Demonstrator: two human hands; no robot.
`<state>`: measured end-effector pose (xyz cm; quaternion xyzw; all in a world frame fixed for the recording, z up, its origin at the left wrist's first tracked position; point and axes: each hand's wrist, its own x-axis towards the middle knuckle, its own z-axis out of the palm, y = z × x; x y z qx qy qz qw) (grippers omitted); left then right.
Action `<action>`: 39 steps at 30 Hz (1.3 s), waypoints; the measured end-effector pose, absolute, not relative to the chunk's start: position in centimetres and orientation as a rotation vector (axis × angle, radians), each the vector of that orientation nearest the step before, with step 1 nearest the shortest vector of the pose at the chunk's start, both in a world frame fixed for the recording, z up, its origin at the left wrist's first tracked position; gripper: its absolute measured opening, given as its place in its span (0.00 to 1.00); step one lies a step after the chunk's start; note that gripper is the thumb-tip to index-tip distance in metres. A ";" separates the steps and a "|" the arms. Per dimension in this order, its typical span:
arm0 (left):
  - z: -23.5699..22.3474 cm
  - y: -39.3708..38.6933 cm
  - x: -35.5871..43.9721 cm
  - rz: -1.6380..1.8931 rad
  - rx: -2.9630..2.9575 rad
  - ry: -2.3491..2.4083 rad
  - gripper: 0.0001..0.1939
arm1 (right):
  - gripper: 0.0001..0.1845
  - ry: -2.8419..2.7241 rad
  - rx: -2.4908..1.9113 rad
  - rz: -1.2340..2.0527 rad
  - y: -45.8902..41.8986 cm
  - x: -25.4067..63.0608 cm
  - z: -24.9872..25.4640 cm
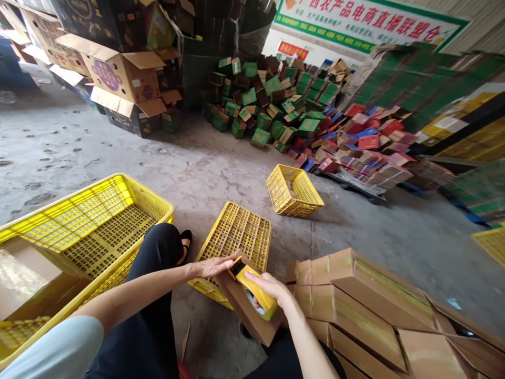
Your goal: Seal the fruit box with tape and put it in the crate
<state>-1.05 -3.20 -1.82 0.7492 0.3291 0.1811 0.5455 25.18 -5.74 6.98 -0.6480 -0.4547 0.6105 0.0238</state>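
Note:
A small brown cardboard box (246, 313) rests on my lap, over my black trousers. My left hand (213, 266) lies flat on the box's top edge, fingers stretched out and pressing on it. My right hand (270, 288) is wrapped round a yellow tape dispenser (252, 289) whose front end sits on the box right beside my left fingertips.
A large yellow plastic crate (118, 210) stands at my left, with cardboard in it. Two smaller yellow crates (294, 192) lie on the concrete floor ahead. Stacked brown boxes (371, 305) sit at my right. Heaps of green and red boxes (300, 116) fill the back.

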 end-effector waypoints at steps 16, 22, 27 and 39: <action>-7.5 -3.3 0.3 0.300 2.296 0.619 0.49 | 0.27 -1.343 -2.055 1.869 -8.5 27.7 6.8; -6.6 -2.2 0.1 0.281 2.450 0.543 0.54 | 0.28 -1.362 -2.034 1.880 -9.0 28.5 6.3; -5.2 1.0 1.3 0.360 2.354 0.566 0.34 | 0.29 -1.330 -1.958 1.968 -9.6 29.1 5.8; -6.8 0.8 1.8 0.382 2.205 0.836 0.32 | 0.22 -1.363 -1.912 1.976 -7.1 25.9 5.8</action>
